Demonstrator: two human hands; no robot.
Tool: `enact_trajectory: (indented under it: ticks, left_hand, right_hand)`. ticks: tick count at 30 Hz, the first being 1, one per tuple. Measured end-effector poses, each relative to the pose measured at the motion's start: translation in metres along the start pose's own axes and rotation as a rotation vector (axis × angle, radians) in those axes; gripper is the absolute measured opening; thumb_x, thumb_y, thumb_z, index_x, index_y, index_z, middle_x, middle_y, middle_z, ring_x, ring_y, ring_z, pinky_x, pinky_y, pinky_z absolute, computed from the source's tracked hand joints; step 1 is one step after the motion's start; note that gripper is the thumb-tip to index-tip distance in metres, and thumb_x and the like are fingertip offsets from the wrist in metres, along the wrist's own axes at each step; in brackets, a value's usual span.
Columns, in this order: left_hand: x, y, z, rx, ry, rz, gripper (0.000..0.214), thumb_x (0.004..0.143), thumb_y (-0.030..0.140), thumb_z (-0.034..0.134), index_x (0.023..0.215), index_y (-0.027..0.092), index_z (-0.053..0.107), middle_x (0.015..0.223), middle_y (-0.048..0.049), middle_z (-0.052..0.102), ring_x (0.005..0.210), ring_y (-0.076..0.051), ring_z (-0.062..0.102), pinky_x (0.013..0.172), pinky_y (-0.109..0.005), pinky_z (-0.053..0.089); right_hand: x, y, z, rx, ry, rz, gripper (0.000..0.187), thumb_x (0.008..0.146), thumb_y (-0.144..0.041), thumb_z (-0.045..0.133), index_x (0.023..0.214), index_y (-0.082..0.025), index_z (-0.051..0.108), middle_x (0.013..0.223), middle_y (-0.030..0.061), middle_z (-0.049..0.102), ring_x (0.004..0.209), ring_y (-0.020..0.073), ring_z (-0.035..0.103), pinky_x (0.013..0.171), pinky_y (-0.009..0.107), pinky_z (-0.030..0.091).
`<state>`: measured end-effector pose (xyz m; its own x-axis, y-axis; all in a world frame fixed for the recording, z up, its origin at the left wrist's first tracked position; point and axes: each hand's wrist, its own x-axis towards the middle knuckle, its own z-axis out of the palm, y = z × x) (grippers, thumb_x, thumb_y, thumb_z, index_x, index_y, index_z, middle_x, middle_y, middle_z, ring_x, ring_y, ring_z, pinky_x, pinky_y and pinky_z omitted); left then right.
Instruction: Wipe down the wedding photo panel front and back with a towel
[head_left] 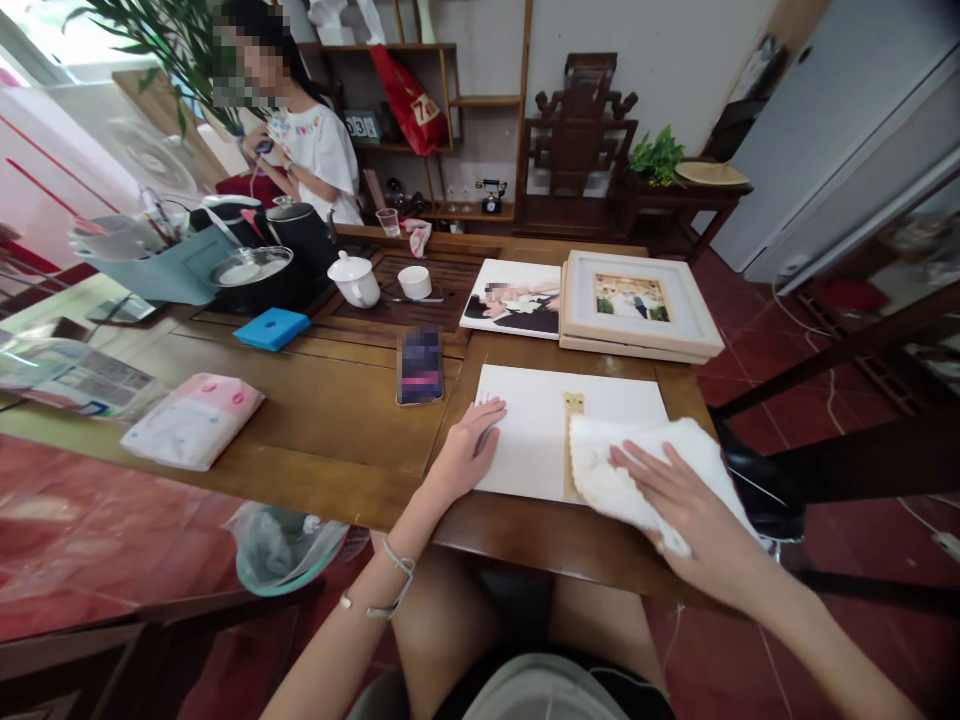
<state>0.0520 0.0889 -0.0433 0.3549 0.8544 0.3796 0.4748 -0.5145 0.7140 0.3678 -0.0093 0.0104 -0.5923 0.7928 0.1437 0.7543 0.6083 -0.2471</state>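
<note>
A flat white panel (pixel 517 430) lies on the table in front of me, with a tan strip (pixel 569 450) running down its middle and small metal fittings at the strip's top. My left hand (pixel 469 445) rests on the panel's left edge, fingers stretched out and flat. Over the panel's right part spreads a fluffy white cloth (pixel 600 470), hanging past the table's front corner. On top of it my right hand (pixel 675 500) presses down, palm low and fingers extended rather than curled. The panel's right portion is hidden by the cloth.
Behind the panel lie a photo print (pixel 517 300) and stacked picture frames (pixel 637 305). A phone (pixel 421 367), blue block (pixel 271 328), tissue pack (pixel 193 420), lidded white cup (pixel 354 280) and kettle (pixel 300 240) stand leftward. Beyond the table, a person (pixel 315 150) holds something small.
</note>
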Motion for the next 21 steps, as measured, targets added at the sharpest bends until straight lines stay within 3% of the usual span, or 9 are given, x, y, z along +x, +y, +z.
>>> enact_trajectory:
  ticks: [3,5,11,15,18,21]
  left_hand:
    - [0.000,0.000,0.000,0.007,-0.005,-0.001,0.033,0.094,0.019,0.045,0.120,0.018,0.065,0.131,-0.0128,0.064,0.130,-0.025,0.055,0.116,-0.053,0.034]
    - [0.001,0.000,0.000,0.014,-0.005,0.000,0.033,0.094,0.019,0.045,0.120,0.017,0.065,0.132,-0.0129,0.064,0.129,-0.025,0.055,0.116,-0.053,0.035]
    - [0.001,0.000,-0.001,0.012,-0.002,0.005,0.032,0.094,0.018,0.044,0.119,0.016,0.065,0.131,-0.0134,0.064,0.129,-0.024,0.055,0.116,-0.052,0.035]
    - [0.001,0.000,-0.001,0.005,-0.004,0.014,0.032,0.094,0.018,0.045,0.118,0.017,0.066,0.130,-0.0136,0.065,0.129,-0.025,0.055,0.116,-0.053,0.035]
    - [0.001,0.000,-0.001,0.008,-0.003,0.009,0.032,0.094,0.018,0.045,0.118,0.017,0.066,0.130,-0.0136,0.064,0.129,-0.025,0.055,0.116,-0.053,0.035]
    - [0.001,0.001,-0.002,0.007,-0.003,0.001,0.032,0.094,0.019,0.045,0.119,0.017,0.066,0.131,-0.0132,0.064,0.129,-0.025,0.055,0.116,-0.053,0.035]
  right_hand:
    - [-0.021,-0.017,-0.003,0.048,-0.040,-0.005,0.077,0.075,-0.006,0.049,0.148,-0.023,0.036,0.153,0.0081,0.040,0.145,0.0271,0.026,0.118,0.059,0.022]
    - [-0.017,-0.012,-0.003,0.079,-0.032,0.012,0.076,0.078,-0.006,0.048,0.150,-0.025,0.033,0.153,0.0078,0.041,0.144,0.0263,0.028,0.117,0.059,0.023]
    - [0.050,0.050,0.003,0.087,0.108,0.113,0.057,0.092,-0.025,0.045,0.148,-0.021,0.037,0.148,0.0120,0.046,0.141,0.0292,0.035,0.117,0.060,0.021]
    - [0.084,0.077,0.006,0.025,0.125,0.210,0.056,0.093,-0.033,0.046,0.147,-0.019,0.039,0.147,0.0127,0.047,0.140,0.0306,0.035,0.118,0.060,0.019]
    - [0.075,0.069,0.007,-0.028,0.127,0.171,0.054,0.090,-0.026,0.047,0.143,-0.017,0.045,0.146,0.0136,0.048,0.140,0.0306,0.036,0.117,0.060,0.022]
    - [0.040,0.037,0.006,-0.028,0.086,0.101,0.055,0.084,-0.016,0.047,0.139,-0.016,0.051,0.148,0.0127,0.046,0.141,0.0304,0.033,0.116,0.059,0.026]
